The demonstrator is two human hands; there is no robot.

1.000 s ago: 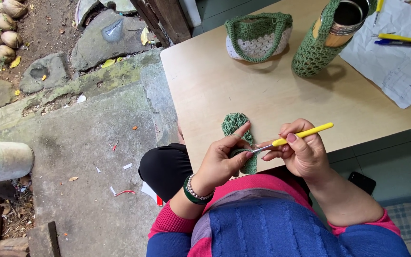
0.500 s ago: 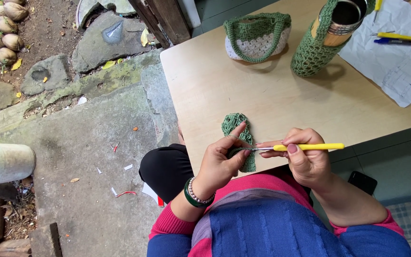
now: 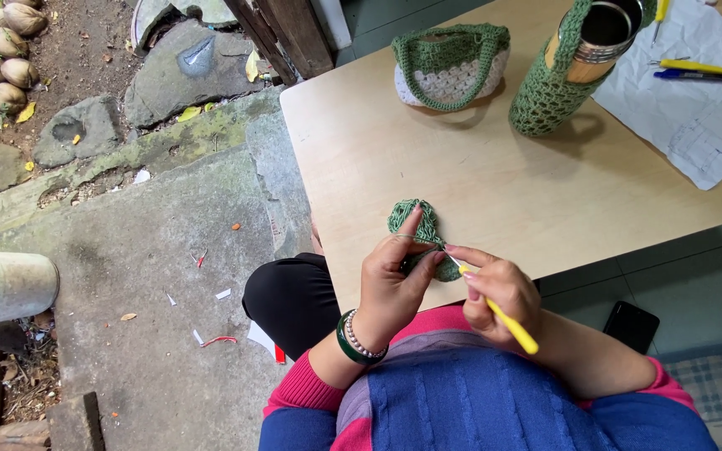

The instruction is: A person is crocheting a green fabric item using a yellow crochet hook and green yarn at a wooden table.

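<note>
At the near edge of the tabletop [image 3: 495, 192], the left hand [image 3: 390, 288] pinches the green crochet piece [image 3: 418, 225] while the right hand [image 3: 503, 292] holds a closed grip on the yellow hook [image 3: 507, 321]; a slack pinch could let the working loop slip off and stitches unravel

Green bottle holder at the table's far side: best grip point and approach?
Grip the bottle holder around its netted middle, coming from the bare table side nearest the person. It leans, the metal rim is open on top, and the paper and pens crowd its right. The crochet bag sits apart on its left.
</note>
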